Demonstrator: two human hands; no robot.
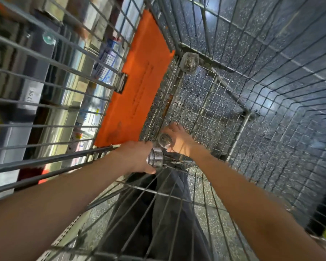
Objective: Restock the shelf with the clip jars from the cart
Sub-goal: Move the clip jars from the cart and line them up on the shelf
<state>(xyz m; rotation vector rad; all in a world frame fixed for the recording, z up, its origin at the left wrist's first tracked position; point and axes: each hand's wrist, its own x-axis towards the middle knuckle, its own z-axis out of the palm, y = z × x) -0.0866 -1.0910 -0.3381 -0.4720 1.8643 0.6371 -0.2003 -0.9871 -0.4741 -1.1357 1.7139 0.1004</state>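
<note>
Seen from the head camera, a person is reaching both arms into a wire cart (271, 76). The left hand (137, 157) is gripping one clip jar (155, 158) by its metal lid near the cart's floor, while the right hand (179, 141) is curling around a second clip jar (165, 140). A third jar (189, 62) is lying in the far corner beside an orange flap (137, 81).

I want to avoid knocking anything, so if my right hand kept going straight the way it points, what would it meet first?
Probably the cart's wire mesh floor. The right hand, holding a jar, points deeper into the cart; depth is unclear.
</note>
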